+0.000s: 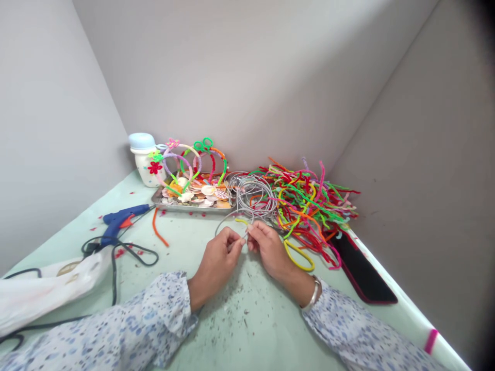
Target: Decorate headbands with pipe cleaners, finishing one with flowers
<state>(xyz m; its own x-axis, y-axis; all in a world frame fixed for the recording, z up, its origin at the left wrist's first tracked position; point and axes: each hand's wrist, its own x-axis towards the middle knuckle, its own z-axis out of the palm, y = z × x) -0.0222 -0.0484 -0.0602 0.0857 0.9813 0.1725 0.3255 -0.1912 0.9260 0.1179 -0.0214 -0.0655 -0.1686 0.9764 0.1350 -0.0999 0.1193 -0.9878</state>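
My left hand [220, 257] and my right hand [268, 247] meet at the middle of the pale green table [240, 319]. Both pinch a thin grey metal headband [226, 220] near its end, fingers closed. A yellow pipe cleaner [297, 257] runs from my right fingers, where its end curls at the band, and loops out past my right wrist. Just behind my hands lies a stack of bare grey headbands [255, 198].
A heap of coloured pipe cleaners [309, 206] lies at the back right. A metal tray of seashells [193, 198] holds decorated headbands, beside a white jar [144, 159]. A blue glue gun [119, 221] with black cable lies left; a dark phone [361, 270] right; a plastic bag [46, 288] front left.
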